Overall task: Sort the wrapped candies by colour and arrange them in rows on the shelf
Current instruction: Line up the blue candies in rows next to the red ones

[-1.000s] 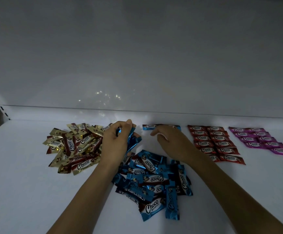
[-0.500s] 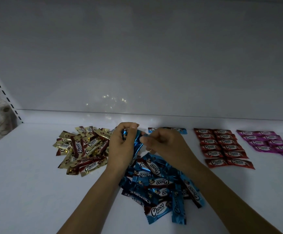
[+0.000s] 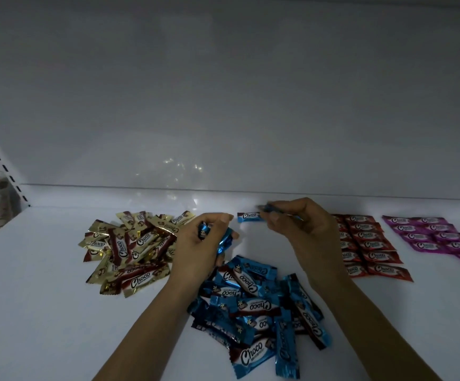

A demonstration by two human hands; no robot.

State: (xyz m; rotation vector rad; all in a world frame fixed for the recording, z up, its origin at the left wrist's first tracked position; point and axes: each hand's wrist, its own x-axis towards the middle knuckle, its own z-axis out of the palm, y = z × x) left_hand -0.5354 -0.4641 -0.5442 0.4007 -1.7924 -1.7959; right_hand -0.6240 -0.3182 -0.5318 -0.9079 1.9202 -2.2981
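As the fingers (image 3: 215, 218) of my left hand (image 3: 196, 251) curl round several blue candies (image 3: 224, 240), my right hand (image 3: 308, 232) pinches one blurred blue candy (image 3: 268, 208) above the shelf (image 3: 45, 298).

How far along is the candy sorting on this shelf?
Done: red candies and pink candies lie in neat rows on the right. In hand: the blue row, with one blue candy laid at the back; the left hand grips a bunch of blue candies and the right hand pinches another blue candy. Left: the blue pile and the gold pile, both loose heaps.
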